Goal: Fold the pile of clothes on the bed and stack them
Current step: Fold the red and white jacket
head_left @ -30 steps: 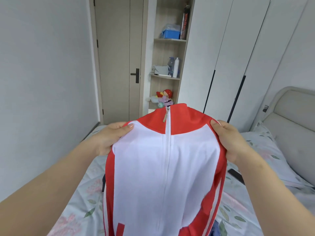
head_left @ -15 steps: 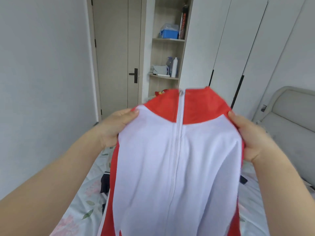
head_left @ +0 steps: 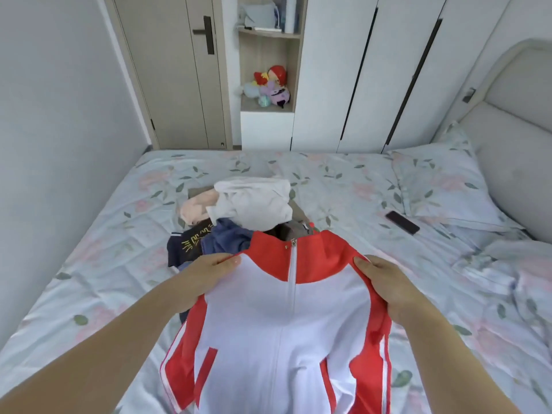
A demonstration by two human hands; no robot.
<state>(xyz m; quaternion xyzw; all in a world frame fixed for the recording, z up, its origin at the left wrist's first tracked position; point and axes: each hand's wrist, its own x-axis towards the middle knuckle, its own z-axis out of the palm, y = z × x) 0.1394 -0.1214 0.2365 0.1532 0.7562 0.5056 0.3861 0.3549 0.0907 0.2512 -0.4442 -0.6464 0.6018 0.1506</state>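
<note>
Both arms reach forward; the left hand (head_left: 206,277) pinches one shoulder of the red-and-white jacket (head_left: 283,324), thumb on top; the right hand (head_left: 388,285) has its fingers clamped on the other shoulder; the jacket is held zipped, front up, over the bed (head_left: 104,234); the unfolded pile (head_left: 245,204) lies just beyond its collar; a phone (head_left: 402,222) lies near the pillow (head_left: 442,186).

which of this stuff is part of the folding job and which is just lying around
Part of the job: red and white jacket, gripped by the left hand and right hand; pile of clothes beyond it; bed.
Just lying about: phone on the bed, pillow, plush toys on the shelf.
</note>
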